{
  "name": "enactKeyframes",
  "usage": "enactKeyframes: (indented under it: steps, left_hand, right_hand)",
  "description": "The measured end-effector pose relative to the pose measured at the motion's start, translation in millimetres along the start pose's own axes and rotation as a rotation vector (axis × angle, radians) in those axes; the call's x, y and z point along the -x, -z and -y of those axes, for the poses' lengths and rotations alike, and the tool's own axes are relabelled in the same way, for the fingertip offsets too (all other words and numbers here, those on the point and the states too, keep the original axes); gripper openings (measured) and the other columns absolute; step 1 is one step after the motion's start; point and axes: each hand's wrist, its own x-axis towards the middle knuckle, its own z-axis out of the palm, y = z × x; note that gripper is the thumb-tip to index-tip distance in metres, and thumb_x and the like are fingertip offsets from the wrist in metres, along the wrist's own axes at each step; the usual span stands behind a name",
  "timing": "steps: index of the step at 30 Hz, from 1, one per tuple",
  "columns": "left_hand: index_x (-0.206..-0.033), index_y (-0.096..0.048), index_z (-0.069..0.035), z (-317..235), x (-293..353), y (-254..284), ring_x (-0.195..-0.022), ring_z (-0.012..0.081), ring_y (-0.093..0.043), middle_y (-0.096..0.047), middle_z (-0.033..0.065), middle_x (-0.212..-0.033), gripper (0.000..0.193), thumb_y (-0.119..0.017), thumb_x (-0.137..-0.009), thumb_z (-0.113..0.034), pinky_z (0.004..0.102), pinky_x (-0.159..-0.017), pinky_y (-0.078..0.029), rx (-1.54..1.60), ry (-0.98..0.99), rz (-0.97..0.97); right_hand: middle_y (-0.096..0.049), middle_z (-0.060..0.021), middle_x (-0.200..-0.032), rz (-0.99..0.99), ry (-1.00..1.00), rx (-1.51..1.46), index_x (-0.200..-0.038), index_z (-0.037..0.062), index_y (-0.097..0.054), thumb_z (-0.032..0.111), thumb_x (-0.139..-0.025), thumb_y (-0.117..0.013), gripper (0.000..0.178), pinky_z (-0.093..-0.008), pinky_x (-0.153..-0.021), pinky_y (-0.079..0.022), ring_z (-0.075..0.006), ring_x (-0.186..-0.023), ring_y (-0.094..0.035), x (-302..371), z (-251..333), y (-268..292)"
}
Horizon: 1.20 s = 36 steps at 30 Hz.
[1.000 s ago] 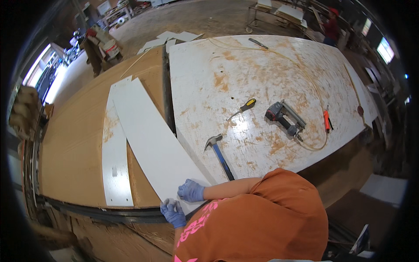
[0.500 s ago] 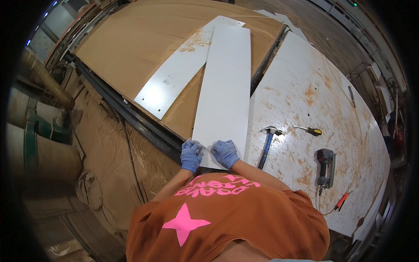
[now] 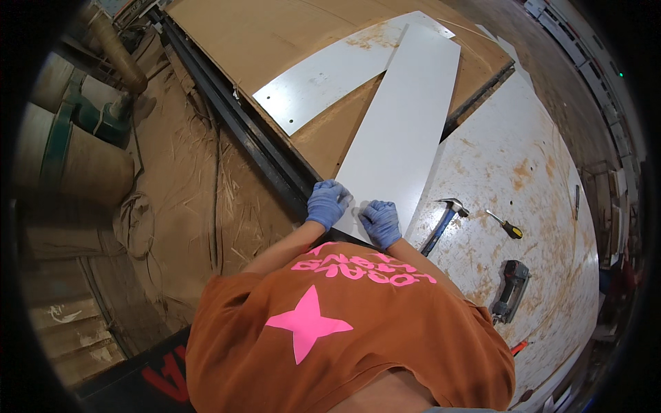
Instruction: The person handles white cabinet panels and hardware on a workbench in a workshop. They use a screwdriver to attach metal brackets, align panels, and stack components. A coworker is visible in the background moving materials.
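Both of my hands wear blue gloves and rest over the near end of a long white board (image 3: 410, 113). My left hand (image 3: 328, 204) is at the board's left edge, its fingers curled in. Close to its right, my right hand (image 3: 381, 224) is also closed, fingertips turned toward the left hand. Whatever the fingers pinch, if anything, is too small or hidden to make out. The board's far end overlaps a second white board (image 3: 330, 72), which has dark holes near its end and dust on it.
Right of the board, a dusty white panel (image 3: 482, 186) holds a blue-handled claw hammer (image 3: 441, 226), a yellow-and-black screwdriver (image 3: 506, 225), a nail gun (image 3: 510, 289) and a red-handled tool (image 3: 520, 347). A black rail (image 3: 268, 148) edges the brown sheet (image 3: 241, 41). Green-banded machinery (image 3: 76, 138) stands left.
The view has turned, so the boards and tools appear shifted and tilted. Both hands stay closed near the board's near end, at about the same spot on it.
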Motion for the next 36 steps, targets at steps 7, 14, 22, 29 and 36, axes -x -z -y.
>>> enactKeyframes:
  steps: [7,14,22,29,36]
  left_hand:
    - [-0.082,-0.064,-0.015,23.7,16.4,-14.6,-0.104,0.0323,-0.052,-0.060,0.0051,-0.094,0.016,-0.073,-0.070,-0.017,0.0418,-0.093,-0.041,-0.019,-0.344,-0.148]
    - [-0.079,-0.064,-0.015,20.5,7.8,-18.4,-0.102,0.0311,-0.053,-0.060,0.0049,-0.092,0.015,-0.074,-0.069,-0.017,0.0416,-0.092,-0.041,0.004,-0.217,-0.150]
    - [-0.079,-0.065,-0.016,0.7,3.0,-15.1,-0.095,0.0307,-0.054,-0.061,0.0068,-0.091,0.011,-0.071,-0.073,-0.023,0.0399,-0.089,-0.042,-0.089,-0.087,-0.043]
    - [-0.082,-0.065,-0.016,26.6,15.5,-18.5,-0.102,0.0312,-0.055,-0.062,0.0049,-0.091,0.014,-0.073,-0.071,-0.017,0.0425,-0.098,-0.039,-0.011,-0.399,-0.146]
    - [-0.076,-0.065,-0.014,2.7,9.0,-13.2,-0.089,0.0291,-0.057,-0.062,0.0059,-0.087,0.011,-0.074,-0.072,-0.020,0.0399,-0.088,-0.045,-0.018,-0.074,-0.160]
  right_hand:
    - [-0.059,-0.0046,-0.079,0.057,-0.255,0.075,-0.081,0.0153,-0.060,0.026,-0.079,-0.062,0.011,-0.0412,-0.069,-0.039,-0.0254,-0.073,-0.059,-6.1,5.2,-8.0]
    - [-0.056,-0.0049,-0.074,0.005,-0.071,0.021,-0.075,0.0144,-0.059,0.025,-0.078,-0.065,0.012,-0.0405,-0.070,-0.039,-0.0265,-0.068,-0.056,-1.3,-5.1,-5.7]
    - [-0.060,-0.0080,-0.078,0.146,-0.046,0.114,-0.074,0.0145,-0.060,0.030,-0.083,-0.059,0.018,-0.0414,-0.067,-0.041,-0.0271,-0.072,-0.059,2.4,-12.4,0.8]
    - [-0.059,-0.0053,-0.078,0.066,-0.207,0.048,-0.079,0.0150,-0.060,0.027,-0.081,-0.061,0.012,-0.0408,-0.068,-0.041,-0.0256,-0.073,-0.060,-6.6,-0.2,-11.8]
    - [-0.059,-0.0062,-0.078,0.034,0.016,0.051,-0.078,0.0141,-0.059,0.025,-0.078,-0.063,0.012,-0.0406,-0.068,-0.041,-0.0264,-0.071,-0.058,6.3,-8.4,-9.8]
